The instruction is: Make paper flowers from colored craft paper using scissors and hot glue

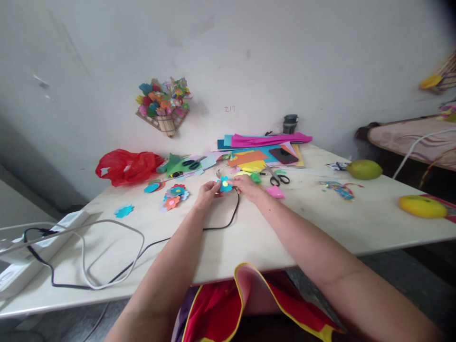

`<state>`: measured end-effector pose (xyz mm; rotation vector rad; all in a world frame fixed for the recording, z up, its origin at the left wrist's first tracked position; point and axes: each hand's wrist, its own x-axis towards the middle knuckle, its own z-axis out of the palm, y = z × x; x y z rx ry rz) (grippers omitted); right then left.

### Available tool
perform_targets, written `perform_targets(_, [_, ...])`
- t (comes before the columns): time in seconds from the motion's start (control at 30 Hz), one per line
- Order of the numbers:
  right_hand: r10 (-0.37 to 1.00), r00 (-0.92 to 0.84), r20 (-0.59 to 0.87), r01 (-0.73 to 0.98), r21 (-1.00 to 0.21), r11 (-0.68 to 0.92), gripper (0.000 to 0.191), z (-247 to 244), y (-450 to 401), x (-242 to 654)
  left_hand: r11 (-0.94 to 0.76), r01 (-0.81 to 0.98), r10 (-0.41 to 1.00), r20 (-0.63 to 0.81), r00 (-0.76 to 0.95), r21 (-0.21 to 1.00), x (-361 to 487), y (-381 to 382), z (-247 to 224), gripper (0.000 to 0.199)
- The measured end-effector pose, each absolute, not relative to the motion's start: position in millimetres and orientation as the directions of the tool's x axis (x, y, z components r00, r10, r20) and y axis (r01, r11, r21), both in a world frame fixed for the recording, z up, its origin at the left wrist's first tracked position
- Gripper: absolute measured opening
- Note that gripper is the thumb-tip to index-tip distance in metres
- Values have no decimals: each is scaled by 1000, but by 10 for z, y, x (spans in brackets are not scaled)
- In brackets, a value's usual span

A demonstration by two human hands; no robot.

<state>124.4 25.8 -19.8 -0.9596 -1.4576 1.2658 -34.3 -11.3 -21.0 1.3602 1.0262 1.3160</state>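
Over the middle of the table, a blue paper flower (225, 184) with a yellow centre is held up between both hands. My left hand (207, 194) pinches its left edge, and my right hand (245, 184) has its fingers closed on the right edge. To the left lies a small pile of paper flowers (177, 192) in orange, blue and red. A plain blue flower cutout (124, 211) rests farther left, and blue paper circles (152, 187) lie behind it. Black-handled scissors (280, 179) and a pink paper piece (275, 192) are right of my right hand.
A red plastic bag (128, 166) sits at the back left, stacked coloured paper (249, 156) and a phone (283, 156) at the back. A power strip (60, 235) and looping cables (142, 247) lie at the left. Two mangoes (364, 169) are at the right.
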Motion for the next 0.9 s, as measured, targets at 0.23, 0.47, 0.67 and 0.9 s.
perform_targets(0.23, [950, -283, 132, -26, -991, 130, 23, -174, 200, 1222, -180, -13, 982, 180, 52, 984, -315, -130, -206, 42])
perform_targets(0.47, [938, -324, 124, 25, -990, 140, 20, -142, 171, 1242, -181, -21, 983, 182, 11, 983, -319, -127, -203, 43])
perform_targets(0.67, [939, -313, 143, 56, -984, 168, 19, -153, 188, 1241, -178, -30, 984, 178, 13, 984, -321, -124, -208, 42])
perform_targets(0.9, [948, -288, 137, 69, -984, 163, 20, -169, 210, 1239, -182, -28, 983, 182, 14, 983, -317, -128, -203, 44])
